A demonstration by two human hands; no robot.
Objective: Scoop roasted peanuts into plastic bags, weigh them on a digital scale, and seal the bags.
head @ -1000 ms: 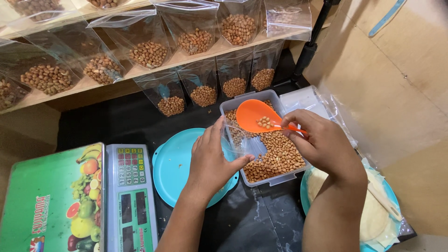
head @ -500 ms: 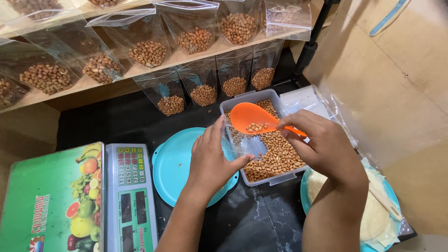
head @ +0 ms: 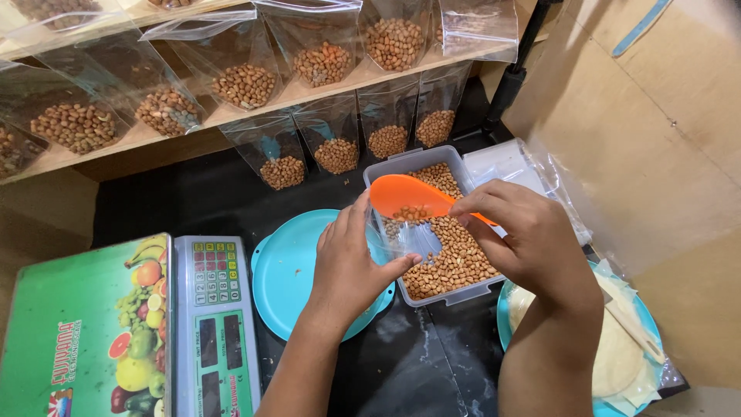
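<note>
My right hand (head: 525,235) grips the handle of an orange scoop (head: 405,197) that carries a few peanuts. The scoop hovers over the mouth of a small clear plastic pouch (head: 409,238), which my left hand (head: 351,266) holds open. Both hands are above a clear rectangular tub (head: 401,164) filled with peanuts (head: 463,259). A turquoise plate (head: 289,266) lies under my left hand on the black counter.
A digital scale with a green fruit-printed platform (head: 100,324) and keypad (head: 214,309) sits at the left. Several clear pouches of peanuts (head: 336,154) stand behind the tub and on a wooden shelf (head: 154,135). Empty pouches (head: 509,166) lie at the right, above another turquoise plate (head: 617,363).
The scoop has shifted slightly left and lower, closer to the pouch mouth. My left hand stays on the pouch.
</note>
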